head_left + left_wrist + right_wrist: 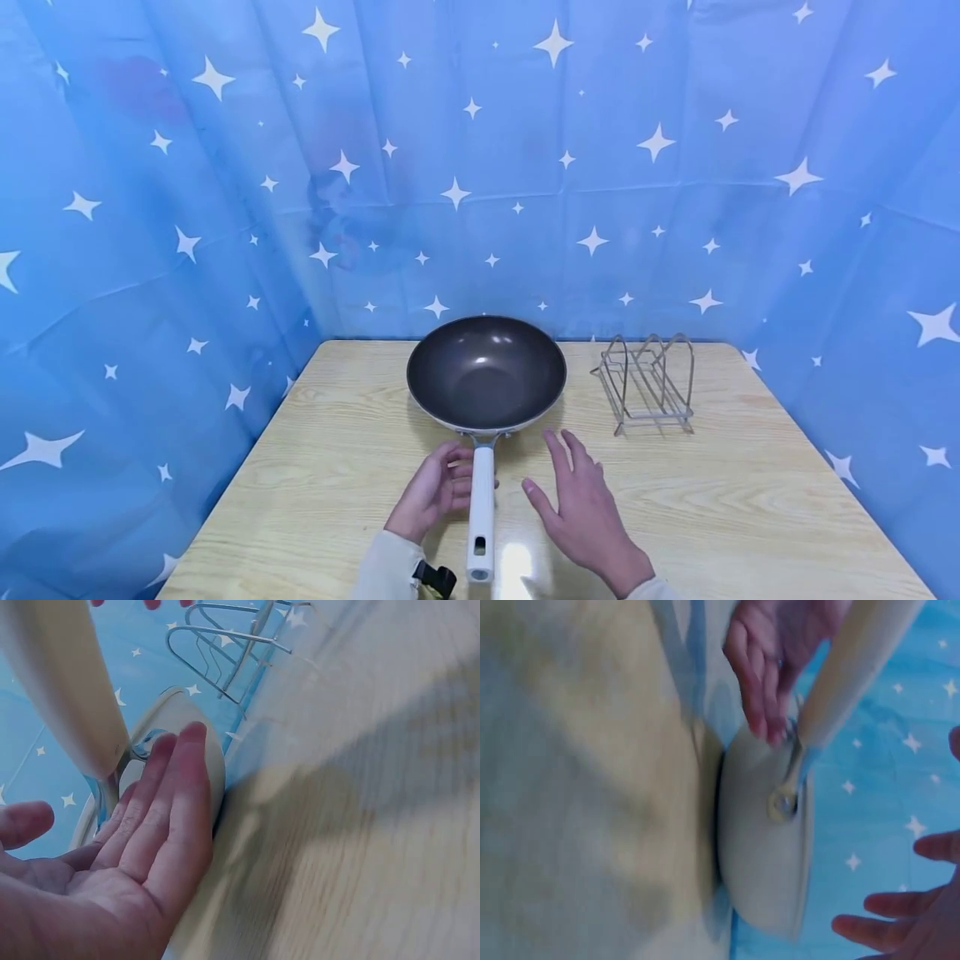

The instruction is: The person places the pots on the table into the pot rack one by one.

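Note:
A dark-lined frying pan (487, 375) with a pale outside stands on the wooden table, its white handle (482, 508) pointing toward me. My left hand (438, 487) is just left of the handle, fingers extended beneath it and partly hidden by it. In the left wrist view its fingers (184, 802) are straight, with the palm turned up and a gap to the handle (71, 682). To the right of the handle, my right hand (581, 512) hovers with spread fingers, holding nothing. The right wrist view shows that hand (922, 915) apart from the pan (761, 832).
A metal wire rack (648, 383) stands at the back right of the table (750, 500). Blue curtains (510, 167) with white stars hang behind the table and on both sides. A small black device (435, 577) sits on my left wrist.

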A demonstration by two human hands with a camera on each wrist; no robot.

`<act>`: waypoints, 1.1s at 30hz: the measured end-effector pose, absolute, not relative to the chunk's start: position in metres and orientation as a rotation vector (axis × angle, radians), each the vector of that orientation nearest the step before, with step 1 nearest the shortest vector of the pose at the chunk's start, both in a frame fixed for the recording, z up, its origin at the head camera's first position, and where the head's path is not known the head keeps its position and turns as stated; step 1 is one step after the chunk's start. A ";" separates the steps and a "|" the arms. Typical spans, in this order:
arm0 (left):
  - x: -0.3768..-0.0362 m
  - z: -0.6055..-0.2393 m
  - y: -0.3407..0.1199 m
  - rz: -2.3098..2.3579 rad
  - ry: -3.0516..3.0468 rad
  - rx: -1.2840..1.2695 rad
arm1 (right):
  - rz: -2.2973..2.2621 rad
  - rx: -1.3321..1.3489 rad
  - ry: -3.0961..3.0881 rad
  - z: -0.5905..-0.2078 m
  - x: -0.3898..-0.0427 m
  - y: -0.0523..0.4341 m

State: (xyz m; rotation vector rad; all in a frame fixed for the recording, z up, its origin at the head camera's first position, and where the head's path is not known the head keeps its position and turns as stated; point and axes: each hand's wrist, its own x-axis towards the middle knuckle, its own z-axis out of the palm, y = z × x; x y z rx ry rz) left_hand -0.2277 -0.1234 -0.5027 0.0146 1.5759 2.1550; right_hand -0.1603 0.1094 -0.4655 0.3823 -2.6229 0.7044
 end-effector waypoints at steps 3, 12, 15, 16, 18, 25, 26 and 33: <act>-0.234 -0.501 -0.122 2.177 1.482 0.019 | 0.741 0.385 -2.639 -0.469 -0.156 0.099; -0.244 -0.498 -0.123 2.200 1.303 0.038 | 0.999 0.313 -2.685 -0.466 -0.150 0.069; -0.247 -0.496 -0.126 2.175 1.312 0.099 | 1.210 0.307 -2.677 -0.464 -0.150 0.060; -0.249 -0.496 -0.126 2.164 1.322 0.123 | 1.289 0.312 -2.666 -0.464 -0.150 0.058; -0.252 -0.495 -0.126 2.142 1.350 0.168 | 1.464 0.306 -2.653 -0.462 -0.149 0.054; -0.255 -0.497 -0.124 2.082 1.461 0.193 | 2.294 0.154 -2.474 -0.462 -0.143 0.042; -0.255 -0.497 -0.123 2.084 1.467 0.189 | 2.427 0.139 -2.411 -0.462 -0.142 0.041; -0.256 -0.496 -0.125 2.072 1.454 0.222 | 3.022 0.113 -2.043 -0.463 -0.139 0.040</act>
